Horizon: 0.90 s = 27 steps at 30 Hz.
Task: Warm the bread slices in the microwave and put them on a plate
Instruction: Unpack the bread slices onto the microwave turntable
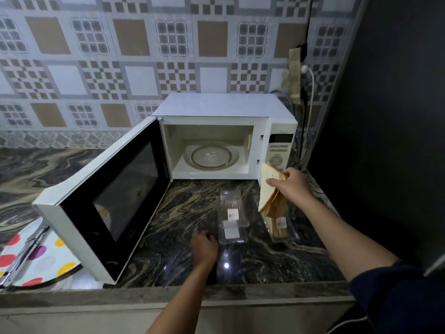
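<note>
- Head view, the only one we have: the microwave (224,109) stands at the back of the dark marbled surface (183,208). Its door (108,196) is swung wide to the left, and the glass turntable (211,156) inside is bare.
- The right hand (292,186) is up at the microwave's lower right corner, fingers and thumb pinching a fanned stack of bread slices (268,189) near the upper edge. The slices hang in the air, off the surface, just in front of the control panel.
- Right under them sits a clear tray (280,229) with what look like more slices inside. Beside it, to the left, lies a clear lid (232,218), labels up.
- The left hand (204,247) rests low on the surface at the lid's near left corner, fingers curled. Whether it grips the lid's edge or merely touches it, I cannot tell.
- The plate (41,261) with coloured spots waits far left, partly under the open door, with metal tongs (26,251) lying across it.
- My read: this is the loading step, with bread out of the pack but not yet in the oven.
- The next move calls for a swing left and in through the opening, laying the slices flat on the turntable without brushing the frame. Then a free hand has to shut that door.
- The slices hang loose and fanned, so one could slip from the pinch on the way.
</note>
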Tool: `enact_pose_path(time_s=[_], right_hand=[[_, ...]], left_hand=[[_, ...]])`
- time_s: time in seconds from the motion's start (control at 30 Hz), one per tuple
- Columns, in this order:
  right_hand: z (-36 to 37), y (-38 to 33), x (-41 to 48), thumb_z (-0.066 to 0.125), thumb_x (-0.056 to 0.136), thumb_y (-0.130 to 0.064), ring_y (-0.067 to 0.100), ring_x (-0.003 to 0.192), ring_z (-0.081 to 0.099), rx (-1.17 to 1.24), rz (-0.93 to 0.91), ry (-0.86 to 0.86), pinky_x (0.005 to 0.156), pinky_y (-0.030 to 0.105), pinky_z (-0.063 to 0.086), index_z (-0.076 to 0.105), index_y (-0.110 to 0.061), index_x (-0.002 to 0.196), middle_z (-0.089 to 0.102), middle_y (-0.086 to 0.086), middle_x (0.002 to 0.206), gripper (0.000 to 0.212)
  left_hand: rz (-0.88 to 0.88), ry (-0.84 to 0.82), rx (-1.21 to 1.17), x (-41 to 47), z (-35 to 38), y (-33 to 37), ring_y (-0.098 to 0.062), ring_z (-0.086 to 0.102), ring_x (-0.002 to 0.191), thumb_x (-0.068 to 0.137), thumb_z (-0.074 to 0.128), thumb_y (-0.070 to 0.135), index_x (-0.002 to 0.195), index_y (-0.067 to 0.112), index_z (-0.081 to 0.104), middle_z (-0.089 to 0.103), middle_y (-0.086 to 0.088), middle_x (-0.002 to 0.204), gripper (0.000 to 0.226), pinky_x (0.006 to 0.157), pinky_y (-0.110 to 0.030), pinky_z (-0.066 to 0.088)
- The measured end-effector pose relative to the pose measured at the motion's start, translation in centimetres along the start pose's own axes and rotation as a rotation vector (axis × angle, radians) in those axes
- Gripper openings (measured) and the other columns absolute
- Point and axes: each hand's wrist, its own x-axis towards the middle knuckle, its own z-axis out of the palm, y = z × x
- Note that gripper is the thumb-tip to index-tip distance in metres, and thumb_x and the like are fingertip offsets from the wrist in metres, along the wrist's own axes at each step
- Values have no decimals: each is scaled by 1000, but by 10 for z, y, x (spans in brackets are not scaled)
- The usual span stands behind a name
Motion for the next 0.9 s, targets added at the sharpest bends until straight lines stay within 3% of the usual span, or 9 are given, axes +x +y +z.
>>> enact_pose_path(time_s=[0.17,0.33,0.5,0.7,0.8,0.83,0.9], right_hand=[[15,-24,36,73,74,-36,17,77,52,-5,-82,-10,50,22,34,56,-10,116,60,8,106,52],[56,-55,87,72,74,-37,21,80,57,-53,-123,-125,52,26,39,54,-12,108,61,9,105,46],[113,-85,136,71,76,-39,26,98,61,-47,-99,-189,81,38,54,53,-10,122,59,11,117,57],[164,-108,196,70,75,-37,23,91,62,-9,-29,-214,59,19,40,60,-10,113,60,2,90,47],[182,-116,224,62,85,-31,25,108,57,46,-9,-249,79,21,42,53,-13,125,58,9,118,45],[189,-118,233,59,88,-31,26,106,57,41,-8,-288,85,25,43,53,-11,122,58,12,121,40],[196,-120,245,56,90,-32,19,82,58,10,-9,-312,79,26,45,60,-10,106,63,12,103,28]], left_hand=[[114,-47,262,34,-1,-19,-27,28,138,94,46,21,139,9,39,29,-12,151,48,114,-33,25],[172,-98,393,82,-2,-23,-23,14,145,96,40,34,146,12,28,15,-9,157,55,118,-29,14],[240,-138,473,128,1,-31,-19,0,147,99,28,42,149,20,15,4,-4,159,57,119,-32,1],[306,-82,565,176,11,-36,-14,-8,146,98,19,46,150,27,4,-3,2,159,57,117,-34,-6],[317,-42,588,189,14,-33,-13,-7,146,97,18,47,149,29,4,-2,3,159,57,117,-34,-7],[317,-34,590,193,17,-34,-12,-8,146,97,18,47,149,29,3,-2,4,159,57,117,-34,-7],[315,-25,581,196,20,-35,-10,-11,145,96,17,48,149,30,2,-4,5,159,58,117,-34,-9]])
